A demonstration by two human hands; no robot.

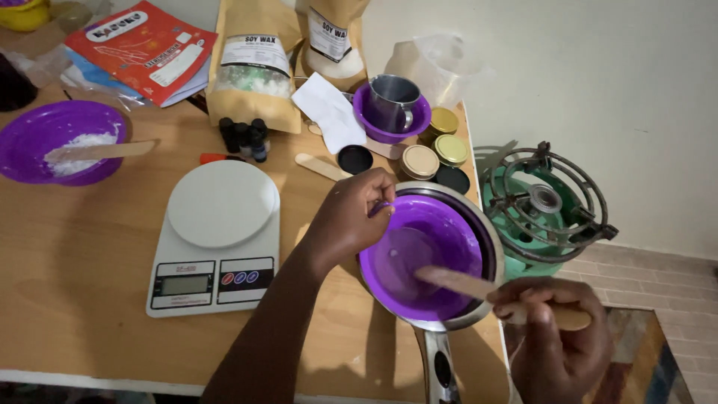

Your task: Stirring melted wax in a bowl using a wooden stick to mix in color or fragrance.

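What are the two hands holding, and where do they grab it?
The left hand pinches the rim of the purple bowl sitting in the metal pan. The right hand grips the wooden stirring stick by its upper end.

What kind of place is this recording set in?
Probably a home craft table set up for candle making: bags of wax flakes, a kitchen scale, small lidded tins, and a gas burner on the floor beside it.

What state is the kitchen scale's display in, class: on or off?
Cannot tell. The white kitchen scale has a grey display with no legible digits from this view, and its round platform holds nothing.
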